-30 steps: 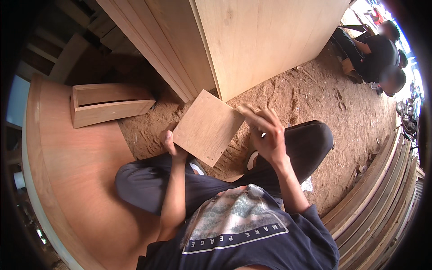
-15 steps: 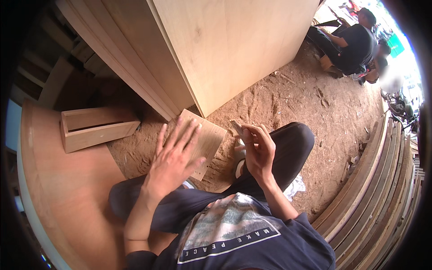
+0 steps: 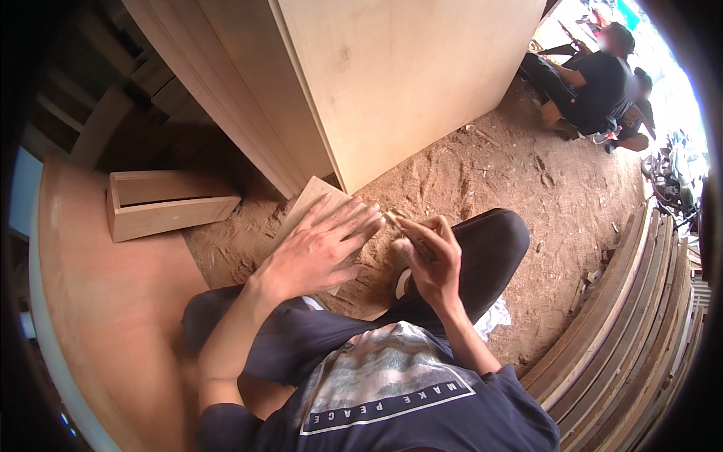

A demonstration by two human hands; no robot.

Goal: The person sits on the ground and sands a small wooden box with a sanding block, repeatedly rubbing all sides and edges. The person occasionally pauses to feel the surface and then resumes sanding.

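Head view
Landmark: a small square plywood piece [image 3: 307, 202] lies tilted on the sandy ground [image 3: 489, 173], in front of the seated person's knees.
Left hand: the left hand [image 3: 320, 252] lies flat on the plywood piece, fingers spread and straight, gripping nothing.
Right hand: the right hand [image 3: 425, 260] hovers just right of the plywood piece, fingers curled around a thin pale strip [image 3: 398, 223]; what kind of strip it is cannot be made out.
Hidden: most of the plywood piece is covered by the left hand; only its upper corner and left edge show.
Behind the plywood piece: a large upright plywood panel [image 3: 407, 75], with more sheets leaning against its left side.
Left of the plywood piece: an open wooden box [image 3: 169, 203] on the ground, and a wide curved reddish board [image 3: 98, 316] below it.
Far right of the plywood piece: stacked long planks [image 3: 640, 316], bent by the lens.
Upper right: another person [image 3: 595, 83] sits well away.
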